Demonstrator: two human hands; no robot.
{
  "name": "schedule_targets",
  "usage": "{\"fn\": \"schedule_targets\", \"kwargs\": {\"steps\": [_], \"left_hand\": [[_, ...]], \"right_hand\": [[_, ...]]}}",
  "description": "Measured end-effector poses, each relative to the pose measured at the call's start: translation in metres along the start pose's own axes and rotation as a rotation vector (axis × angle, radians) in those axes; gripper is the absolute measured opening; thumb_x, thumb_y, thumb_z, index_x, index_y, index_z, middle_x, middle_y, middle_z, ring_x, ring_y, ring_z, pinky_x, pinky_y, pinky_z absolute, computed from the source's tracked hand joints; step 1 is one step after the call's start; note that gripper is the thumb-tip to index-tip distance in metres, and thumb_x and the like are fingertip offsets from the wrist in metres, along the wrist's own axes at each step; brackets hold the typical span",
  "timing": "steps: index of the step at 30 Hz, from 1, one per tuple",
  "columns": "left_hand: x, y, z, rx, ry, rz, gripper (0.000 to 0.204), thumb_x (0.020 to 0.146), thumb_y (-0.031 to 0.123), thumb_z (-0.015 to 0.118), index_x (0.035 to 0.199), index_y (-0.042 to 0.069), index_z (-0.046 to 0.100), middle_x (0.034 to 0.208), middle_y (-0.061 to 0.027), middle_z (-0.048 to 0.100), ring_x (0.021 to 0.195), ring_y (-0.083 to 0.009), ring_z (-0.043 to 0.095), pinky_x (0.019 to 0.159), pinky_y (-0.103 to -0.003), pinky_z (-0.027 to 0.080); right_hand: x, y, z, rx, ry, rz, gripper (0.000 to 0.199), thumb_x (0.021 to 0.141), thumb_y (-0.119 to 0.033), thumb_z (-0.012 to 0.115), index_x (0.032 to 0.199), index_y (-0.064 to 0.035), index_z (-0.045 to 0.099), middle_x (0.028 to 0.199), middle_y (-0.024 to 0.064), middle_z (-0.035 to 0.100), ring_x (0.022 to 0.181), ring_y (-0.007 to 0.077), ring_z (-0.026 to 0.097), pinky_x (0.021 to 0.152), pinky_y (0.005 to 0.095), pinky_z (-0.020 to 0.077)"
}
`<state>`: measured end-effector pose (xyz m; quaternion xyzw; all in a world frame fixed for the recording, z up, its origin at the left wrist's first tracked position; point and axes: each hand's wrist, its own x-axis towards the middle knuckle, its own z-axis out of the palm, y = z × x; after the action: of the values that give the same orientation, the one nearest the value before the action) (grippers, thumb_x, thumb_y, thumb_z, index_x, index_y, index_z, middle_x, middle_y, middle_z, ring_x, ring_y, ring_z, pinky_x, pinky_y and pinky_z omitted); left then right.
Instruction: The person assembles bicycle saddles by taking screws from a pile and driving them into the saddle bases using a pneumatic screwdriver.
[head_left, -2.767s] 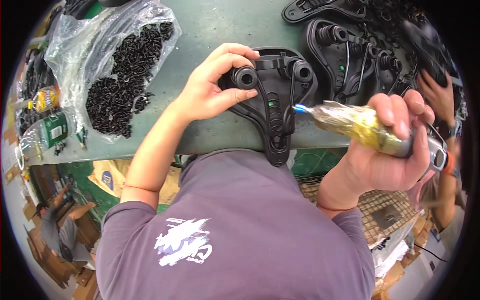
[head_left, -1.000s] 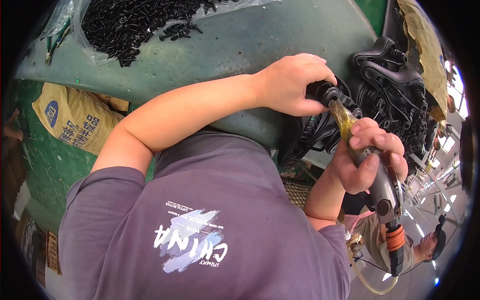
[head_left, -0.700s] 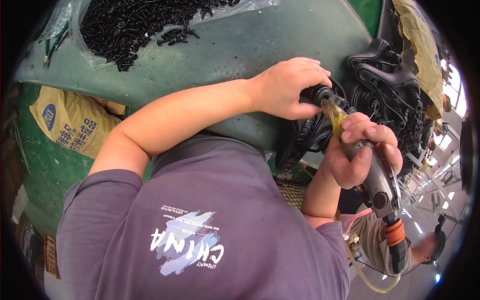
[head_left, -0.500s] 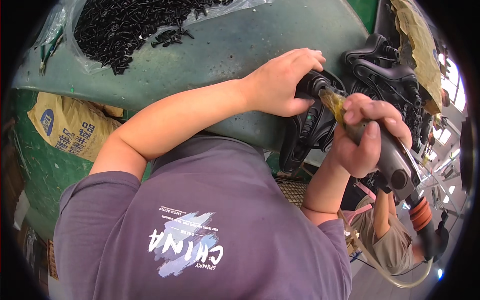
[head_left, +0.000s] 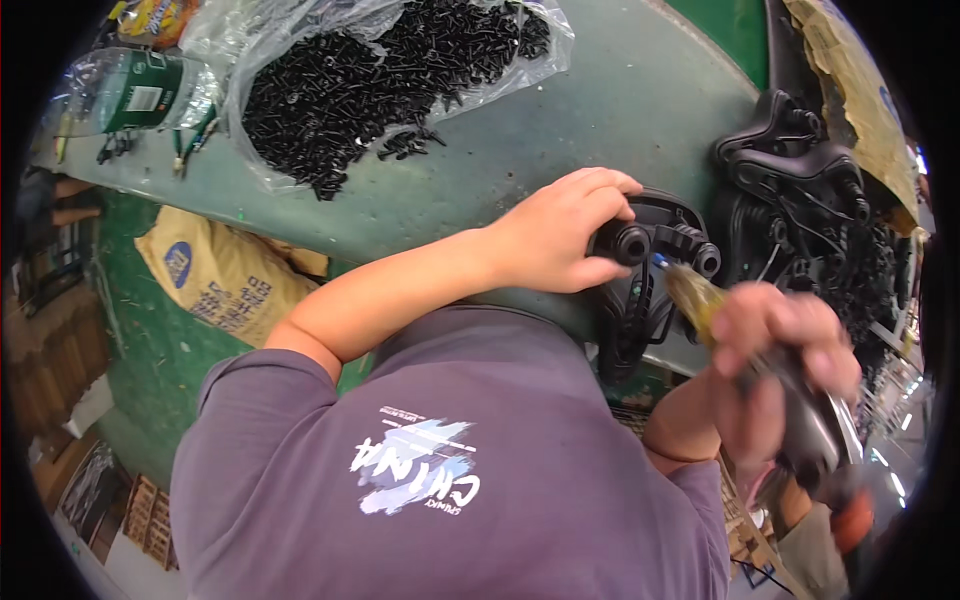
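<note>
A black bicycle saddle (head_left: 627,325) lies underside up at the table's front edge, its rails and two round rear bumpers showing. My left hand (head_left: 565,230) grips its rear left corner, fingers over the far side and thumb by the left bumper. My right hand (head_left: 765,350), blurred by motion, is closed round a grey power screwdriver (head_left: 812,440). Yellowish tape wraps the screwdriver's nose, and an orange-red collar sits at its back end. The bluish bit tip is over the saddle between the two bumpers; whether it touches cannot be made out.
Several more black saddles (head_left: 790,165) are heaped at the right beside a torn brown paper sack (head_left: 860,110). A plastic bag holds a pile of black screws (head_left: 370,90) at the back. A clear plastic jar (head_left: 140,90) lies far left; a printed paper sack (head_left: 225,285) is below the table edge.
My right hand has drawn the screwdriver down and right, back from the left bumper. My left hand stays on the saddle. The whole view has shifted, showing more of the left.
</note>
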<state>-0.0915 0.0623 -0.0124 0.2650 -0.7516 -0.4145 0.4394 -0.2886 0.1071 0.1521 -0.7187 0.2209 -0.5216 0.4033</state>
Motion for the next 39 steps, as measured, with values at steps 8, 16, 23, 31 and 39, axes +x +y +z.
{"fn": "schedule_targets", "kwargs": {"steps": [8, 16, 23, 31, 39], "left_hand": [[-0.041, -0.003, -0.127, 1.021, 0.040, -0.261, 0.020, 0.084, 0.010, 0.080, 0.102, 0.006, 0.073, 0.098, -0.0108, 0.064, 0.096, -0.0327, 0.063, 0.087, -0.043, 0.054], [-0.010, -0.011, -0.137, 0.964, -0.192, -0.040, 0.008, 0.087, 0.012, 0.079, 0.092, 0.007, 0.074, 0.097, -0.0063, 0.066, 0.093, -0.0291, 0.063, 0.083, -0.041, 0.053], [-0.017, -0.012, -0.063, 1.093, -0.223, 0.136, 0.022, 0.091, 0.014, 0.074, 0.111, 0.006, 0.073, 0.095, -0.0058, 0.064, 0.086, -0.0249, 0.062, 0.076, -0.038, 0.050], [-0.011, 0.015, -0.043, 0.372, 0.050, -0.324, 0.016, 0.102, 0.002, 0.069, 0.118, -0.001, 0.069, 0.104, -0.0118, 0.075, 0.092, -0.0232, 0.076, 0.082, -0.033, 0.060], [0.039, 0.119, 0.017, -0.977, -0.292, -0.343, 0.025, 0.098, -0.008, 0.068, 0.123, -0.007, 0.071, 0.113, -0.0204, 0.069, 0.085, -0.0214, 0.074, 0.077, -0.032, 0.063]], "right_hand": [[-0.031, -0.012, -0.030, 0.166, 0.257, -0.065, 0.042, 0.091, -0.008, 0.059, 0.133, -0.0028, 0.057, 0.115, 0.0155, 0.057, 0.074, 0.0167, 0.059, 0.075, 0.0359, 0.0469], [-0.054, -0.029, -0.049, 0.253, 0.390, -0.094, 0.042, 0.089, -0.010, 0.063, 0.131, -0.0047, 0.064, 0.122, 0.0147, 0.062, 0.081, 0.0151, 0.064, 0.081, 0.0341, 0.0461], [-0.078, -0.039, -0.043, 0.209, 0.457, -0.116, 0.043, 0.091, -0.008, 0.061, 0.134, -0.0078, 0.063, 0.124, 0.0117, 0.062, 0.080, 0.0147, 0.063, 0.080, 0.0349, 0.0497], [-0.089, -0.064, -0.056, 0.887, 0.990, -0.372, 0.027, 0.081, 0.000, 0.074, 0.102, -0.0054, 0.059, 0.068, -0.0016, 0.061, 0.070, 0.0133, 0.065, 0.079, 0.0254, 0.0568], [-0.071, -0.067, -0.042, 0.915, 0.973, -0.358, 0.023, 0.081, 0.002, 0.072, 0.100, -0.0043, 0.060, 0.081, 0.0008, 0.064, 0.069, 0.0125, 0.068, 0.076, 0.0277, 0.0603]]}}
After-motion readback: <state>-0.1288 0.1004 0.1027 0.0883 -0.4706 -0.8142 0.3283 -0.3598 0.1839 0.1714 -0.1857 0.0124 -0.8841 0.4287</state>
